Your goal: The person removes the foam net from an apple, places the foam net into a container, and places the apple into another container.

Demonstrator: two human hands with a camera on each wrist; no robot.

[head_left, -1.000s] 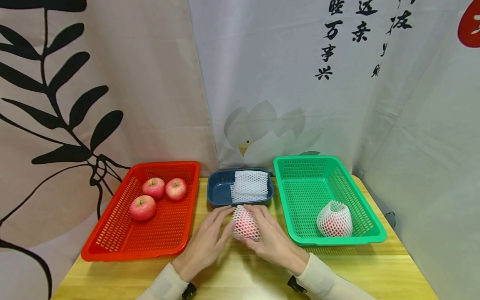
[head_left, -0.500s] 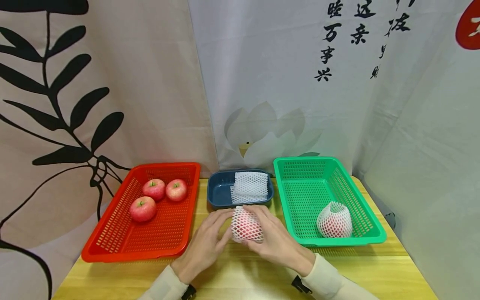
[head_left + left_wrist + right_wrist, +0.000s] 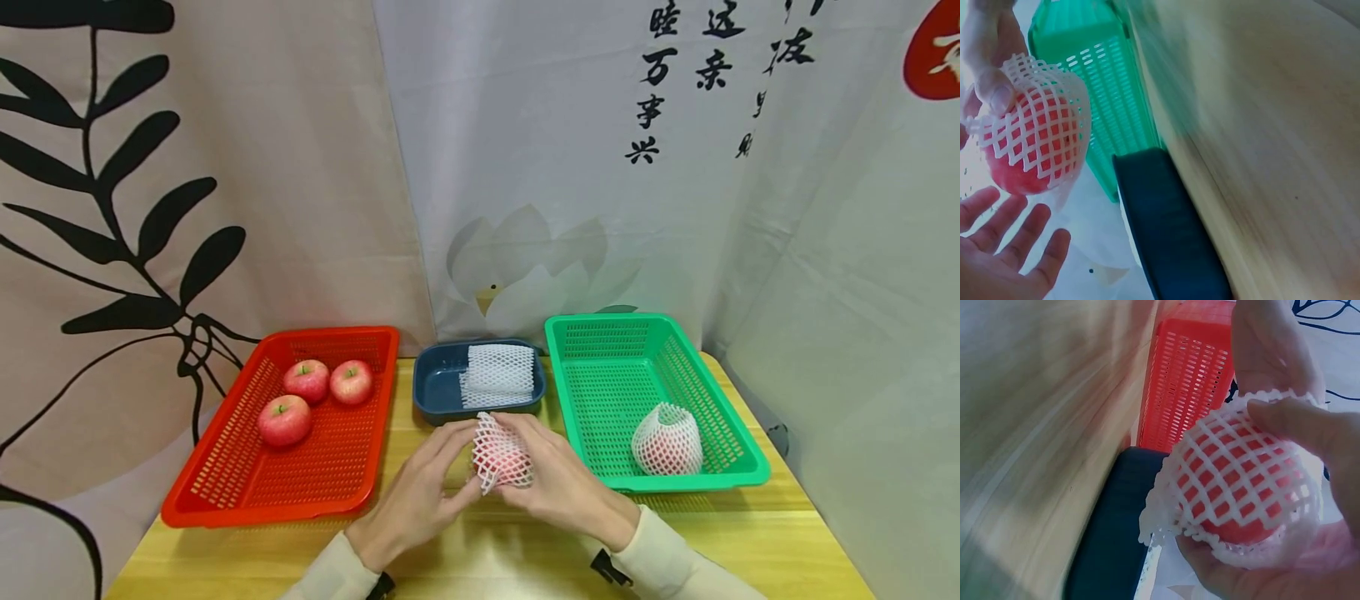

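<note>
An apple in a white foam net sleeve (image 3: pixel 504 463) is held above the table between my hands. My right hand (image 3: pixel 572 490) grips it from the right, thumb on the near side and fingers round the far side. My left hand (image 3: pixel 418 493) is at its left; in the left wrist view the fingers (image 3: pixel 1015 240) are spread and loosely bent beside the apple (image 3: pixel 1029 144). Whether the left thumb touches the net is unclear. In the right wrist view, the net (image 3: pixel 1235 469) covers most of the red skin, with a loose ruffled edge at one end.
A red basket (image 3: pixel 277 500) with three bare apples (image 3: pixel 285 420) stands left. At the back middle, a dark blue tray (image 3: pixel 437 385) holds white foam nets (image 3: pixel 499 375). The green basket (image 3: pixel 600 400) on the right contains one netted apple (image 3: pixel 667 442).
The netted apple has shifted slightly right and turned in my right hand, its loose net edge now facing left. My left hand has moved slightly right, staying beside it.
</note>
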